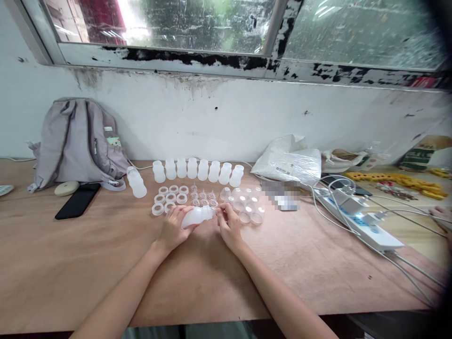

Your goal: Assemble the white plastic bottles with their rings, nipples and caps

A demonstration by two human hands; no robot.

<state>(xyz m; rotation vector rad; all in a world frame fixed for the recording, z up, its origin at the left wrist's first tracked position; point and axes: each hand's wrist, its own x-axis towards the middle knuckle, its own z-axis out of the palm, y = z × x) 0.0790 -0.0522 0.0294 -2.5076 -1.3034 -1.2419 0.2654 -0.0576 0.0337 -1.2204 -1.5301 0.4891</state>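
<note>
My left hand (173, 229) is wrapped round a frosted white baby bottle (195, 217), which lies tilted sideways with its threaded neck to the right. At that neck, the fingers of my right hand (229, 227) are pinched together; what they hold, if anything, is too small to make out. Just beyond the hands lie several white collar rings (173, 189), clear bottle nipples (202, 195) and clear dome caps (256, 219). Behind them, several open frosted bottles (192, 168) stand in a row. Further left, one bottle with a clear top (137, 183) stands apart.
A grey backpack (76, 141), a black phone (77, 201) and a round beige case (67, 188) sit at left. To the right are a white plastic bag (287, 160), a power strip (367, 228) with cables, and yellow items (399, 181). Another person's hand (443, 216) shows at the right edge.
</note>
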